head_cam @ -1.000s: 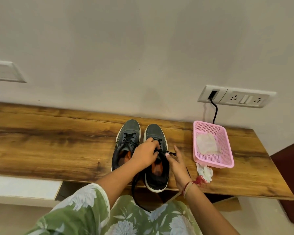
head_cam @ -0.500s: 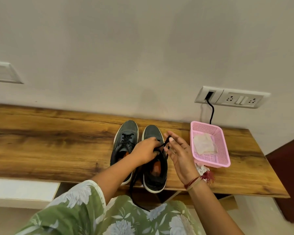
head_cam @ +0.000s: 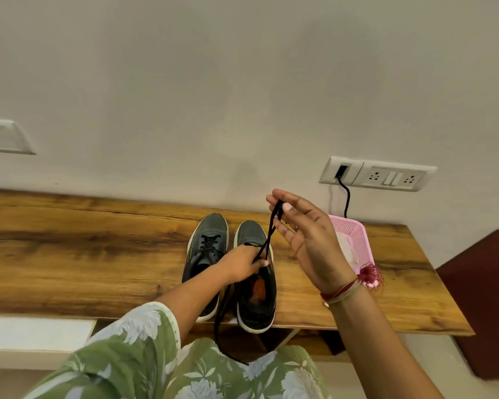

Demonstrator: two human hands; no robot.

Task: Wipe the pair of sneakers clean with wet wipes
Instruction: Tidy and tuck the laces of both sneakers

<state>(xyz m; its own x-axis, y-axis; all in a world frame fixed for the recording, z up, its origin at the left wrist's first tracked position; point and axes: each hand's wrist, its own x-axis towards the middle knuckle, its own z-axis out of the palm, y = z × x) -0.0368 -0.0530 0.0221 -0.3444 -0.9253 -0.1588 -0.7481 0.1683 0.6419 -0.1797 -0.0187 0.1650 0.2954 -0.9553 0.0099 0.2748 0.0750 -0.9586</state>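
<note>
Two dark grey sneakers with white soles stand side by side on the wooden shelf (head_cam: 69,254), toes to the wall. My left hand (head_cam: 242,264) rests on the tongue of the right sneaker (head_cam: 255,300) and pinches its black lace (head_cam: 268,237) low down. Raised above the shoe, my right hand (head_cam: 308,240) holds a loop of that lace between thumb and forefinger, and the lace runs taut between both hands. Another length of lace hangs off the shelf's front edge. The left sneaker (head_cam: 209,240) is still laced. A used wipe lies in the pink basket (head_cam: 360,246), mostly hidden by my right hand.
The pink basket stands at the right of the shelf, below a wall socket panel (head_cam: 378,175) with a black cable (head_cam: 346,200) plugged in. A dark red surface (head_cam: 484,298) sits at the far right. A white ledge (head_cam: 35,332) lies below the shelf at the left.
My right hand has risen from beside the right sneaker up toward the wall, drawing the black lace out of the shoe. My left hand has stayed on the tongue.
</note>
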